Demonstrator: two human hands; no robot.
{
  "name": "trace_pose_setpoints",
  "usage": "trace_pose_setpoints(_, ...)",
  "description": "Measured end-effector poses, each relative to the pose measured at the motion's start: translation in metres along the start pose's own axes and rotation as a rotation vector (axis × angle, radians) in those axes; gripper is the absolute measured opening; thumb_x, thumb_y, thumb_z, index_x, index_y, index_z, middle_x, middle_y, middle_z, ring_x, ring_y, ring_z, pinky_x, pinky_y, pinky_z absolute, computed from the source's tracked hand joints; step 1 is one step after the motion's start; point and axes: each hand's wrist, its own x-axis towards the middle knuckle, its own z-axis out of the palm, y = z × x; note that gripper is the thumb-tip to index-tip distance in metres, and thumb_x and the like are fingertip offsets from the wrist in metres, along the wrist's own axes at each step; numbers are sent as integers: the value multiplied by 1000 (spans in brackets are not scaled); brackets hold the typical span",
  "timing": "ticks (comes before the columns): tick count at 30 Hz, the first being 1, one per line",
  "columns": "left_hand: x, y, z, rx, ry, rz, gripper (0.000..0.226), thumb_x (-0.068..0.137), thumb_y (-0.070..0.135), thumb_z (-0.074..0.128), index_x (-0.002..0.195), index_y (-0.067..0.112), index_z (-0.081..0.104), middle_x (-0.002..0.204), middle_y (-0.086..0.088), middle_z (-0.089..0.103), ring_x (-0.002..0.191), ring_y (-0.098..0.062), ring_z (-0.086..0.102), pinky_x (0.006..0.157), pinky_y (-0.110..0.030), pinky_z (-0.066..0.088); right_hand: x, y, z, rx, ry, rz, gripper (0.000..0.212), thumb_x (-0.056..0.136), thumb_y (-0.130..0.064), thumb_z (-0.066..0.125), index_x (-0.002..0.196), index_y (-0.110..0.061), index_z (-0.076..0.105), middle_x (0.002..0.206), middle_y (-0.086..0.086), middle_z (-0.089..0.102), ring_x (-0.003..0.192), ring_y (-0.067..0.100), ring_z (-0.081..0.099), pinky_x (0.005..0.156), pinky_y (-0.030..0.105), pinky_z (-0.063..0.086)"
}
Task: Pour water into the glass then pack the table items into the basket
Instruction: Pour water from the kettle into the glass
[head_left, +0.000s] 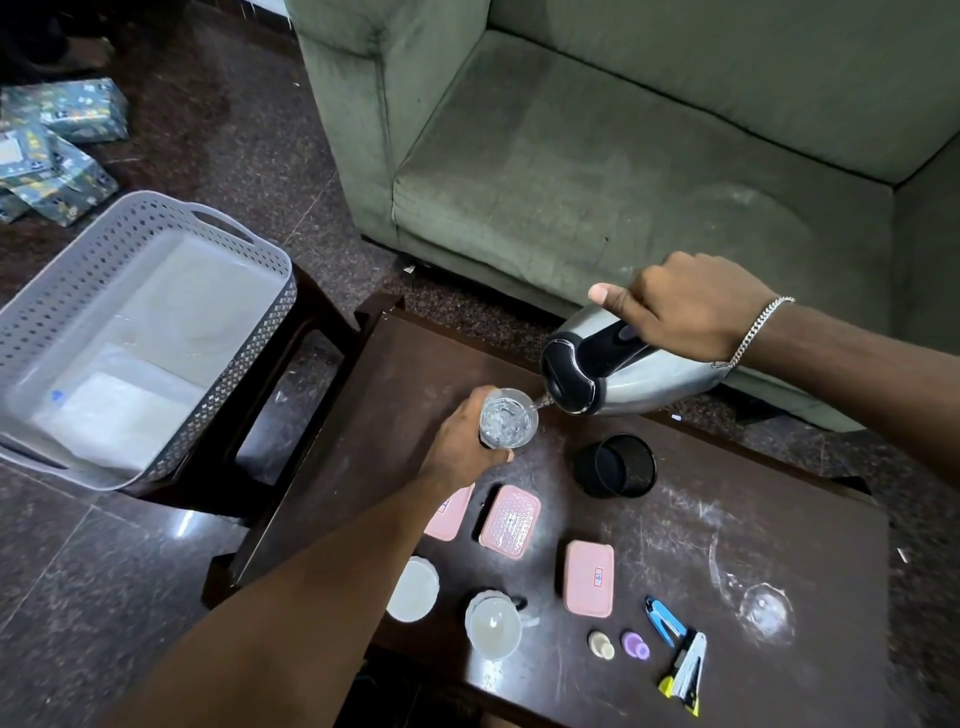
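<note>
Head-cam view looking down at a dark wood table (675, 519). The right hand (685, 306) is clenched round the black handle of a steel flask (623, 371), thumb stretched along the top, a silver chain on the wrist. The flask is tipped toward the left, spout down, w/ a thin stream of water running into the glass (508, 417). The left hand (462, 441) wraps the glass from the left side & below, fingers closed on its wall; the glass sits just beyond the fingertips of that hand, rim almost touching the spout, water visible inside.

Nearer the camera than the left-hand fingers: three pink lidded boxes (589, 578), one partly under the forearm, a white round lid (413, 588), a clear lidded cup (493, 626). To the right of the glass-holding fingers & below the flask stands a black mesh cup (618, 466). Further right, near the table's front edge: a blue clipper (665, 621), a yellow-black cutter (685, 670), two small caps, beige & purple (635, 644).

Well to the left of both hands, off the table, a grey perforated basket (62, 312) rests on a dark stool, w/ clear plastic inside. A green sofa (623, 130) is beyond the right-hand knuckles.
</note>
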Motion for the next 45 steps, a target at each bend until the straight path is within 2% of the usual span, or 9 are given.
trace_pose_setpoints(3, 1, 1, -1, -6, -15, -13, 87, 59, 20, 91, 130, 38, 43, 121, 6, 65, 112, -17, 63, 99, -43, 53, 3, 10, 6, 69, -26, 45, 77, 97, -69, 19, 60, -25, 69, 50, 4, 45, 54, 31, 48, 57, 35, 38)
trace_pose_setpoints(7, 4, 1, -4, 5, -58, -21, 94, 59, 24, 94, 134, 37, 39, 126, 6, 63, 116, -17, 61, 103, -40, 50, 6, 23, 20, 178, -52, 90, 65, 101, -55, 36, 46, -22, 44, 46, 5, 44, 47, 21, 46, 49, 31, 31)
trace_pose_setpoints(10, 6, 3, -9, 23, -94, -19, 105, 56, 31, 96, 140, 38, 32, 135, 3, 58, 122, -18, 57, 107, -38, 47, 8, 32, 32, 181, -76, 119, 56, 98, -41, 49, 49, -17, 41, 48, 5, 43, 51, 29, 47, 46, 27, 26)
trace_pose_setpoints(17, 5, 0, -28, 80, -193, 13, 130, 48, 45, 97, 150, 40, 16, 158, -2, 35, 144, -15, 38, 119, -36, 34, 9, 43, 48, 309, -65, 199, 54, 88, -35, 53, 47, -4, 38, 44, 12, 33, 45, 26, 39, 46, 35, 31)
trace_pose_setpoints(21, 2, -2, -44, 128, -182, 43, 134, 51, 48, 96, 154, 35, 12, 161, -1, 26, 148, -13, 30, 117, -28, 28, 5, 52, 52, 407, -14, 305, 51, 78, -41, 48, 42, -5, 39, 34, 4, 34, 36, 12, 38, 40, 27, 30)
trace_pose_setpoints(29, -12, 13, -87, 477, -4, 245, 134, 61, 73, 80, 161, 23, 6, 170, -2, 12, 158, -20, 9, 124, -40, 25, 2, 50, 37, 696, 115, 486, 42, 76, -39, 49, 43, -14, 57, 32, 1, 50, 29, 8, 44, 36, 21, 36)
trace_pose_setpoints(34, -23, 22, -120, 618, 114, 294, 130, 64, 83, 68, 161, 18, 10, 169, -6, 17, 158, -25, 11, 124, -46, 27, 12, 32, 8, 792, 158, 487, 44, 77, -37, 47, 45, -12, 64, 41, 14, 61, 38, 19, 58, 45, 26, 44)
trace_pose_setpoints(40, -40, 22, -184, 645, 189, 251, 129, 66, 89, 61, 162, 18, 10, 168, -7, 19, 157, -26, 15, 124, -48, 28, 39, -15, -33, 889, 204, 466, 52, 75, -40, 45, 50, 2, 62, 48, 23, 63, 47, 30, 58, 63, 42, 50)
trace_pose_setpoints(45, -58, 8, -253, 657, 283, 205, 125, 66, 90, 61, 160, 22, 13, 164, -4, 28, 150, -24, 29, 116, -44, 39, 71, -72, -63, 1017, 234, 422, 49, 78, -35, 45, 54, 5, 60, 54, 30, 61, 48, 31, 55, 65, 44, 51)
